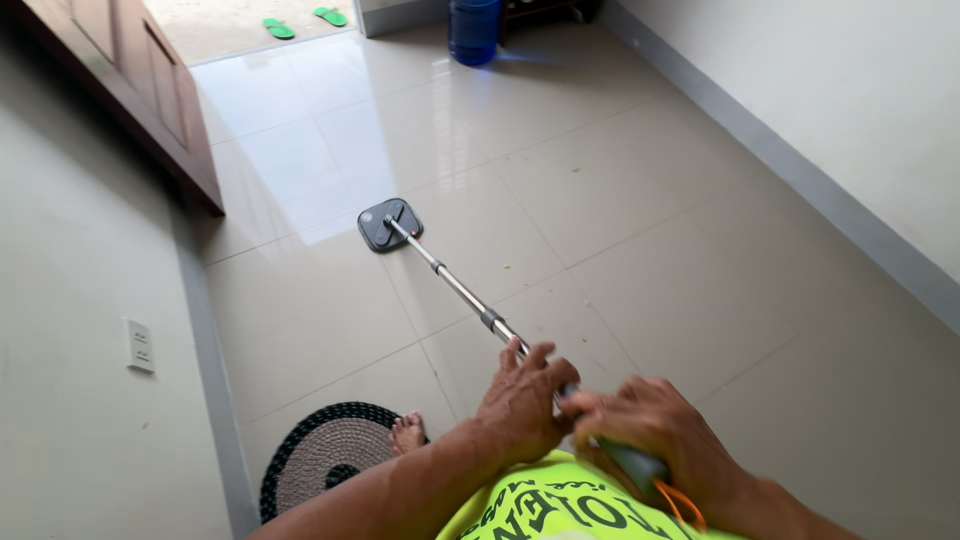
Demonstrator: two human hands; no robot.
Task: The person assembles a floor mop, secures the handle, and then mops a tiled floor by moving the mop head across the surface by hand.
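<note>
Two hands: both sit on the upper end of the mop pole, close together near the bottom edge of the view.
Left hand: curled over the pole from above, fingers bent around the shaft just below a dark collar; thumb side hidden.
Right hand: wrapped tight on the pale grip at the pole's top end, fingers folded round it, an orange loop hanging beneath.
Mop head: a flat dark grey pad with rounded corners, lying flush on the floor well ahead of the feet, near the door at the left wall.
Pole: thin, shiny metal, slanting from the pad's centre joint back to the hands.
Doing it well: I judge the pad should stay flat on the tile; the forward hand steers and presses, the rear hand only guides, strokes running in line with the tile joints.
Look of the mop: clean, slim, telescopic by its collars; pad underside hidden.
Floor: glossy beige tiles with bright glare near the doorway and a few small specks.
Around: a bare foot on a round woven mat, a blue jug at the far wall, green sandals beyond the threshold, a wall switch on the left.
</note>
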